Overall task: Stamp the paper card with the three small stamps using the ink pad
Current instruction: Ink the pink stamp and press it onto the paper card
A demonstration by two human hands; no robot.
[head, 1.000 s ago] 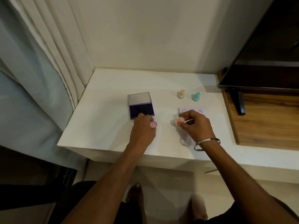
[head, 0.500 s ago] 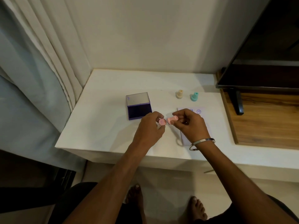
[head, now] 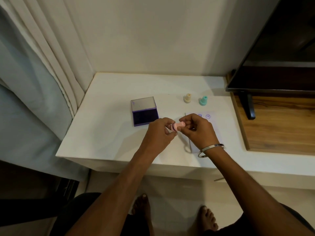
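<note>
A pink stamp (head: 179, 126) lies sideways in the air between both hands, above the white table (head: 105, 133). My right hand (head: 198, 132) pinches its handle end. My left hand (head: 159, 134) grips its pink cap (head: 173, 128) at the stamp's face end, where a dark ring shows. The purple ink pad (head: 144, 114) lies open just left of my left hand, its lid folded back. A beige stamp (head: 187, 98) and a teal stamp (head: 203, 100) stand upright behind the hands. The paper card (head: 210, 117) lies under my right hand with round prints near its far edge.
A dark TV screen (head: 276, 65) on a black foot (head: 249, 108) stands on a wooden shelf (head: 276, 126) at the right. Curtains (head: 42, 74) hang at the left. The table's front edge runs under my forearms; my bare feet show on the floor below.
My left hand came right from beside the ink pad carrying the pink cap. It now meets the pink stamp in my right hand, and both hands are raised slightly off the table.
</note>
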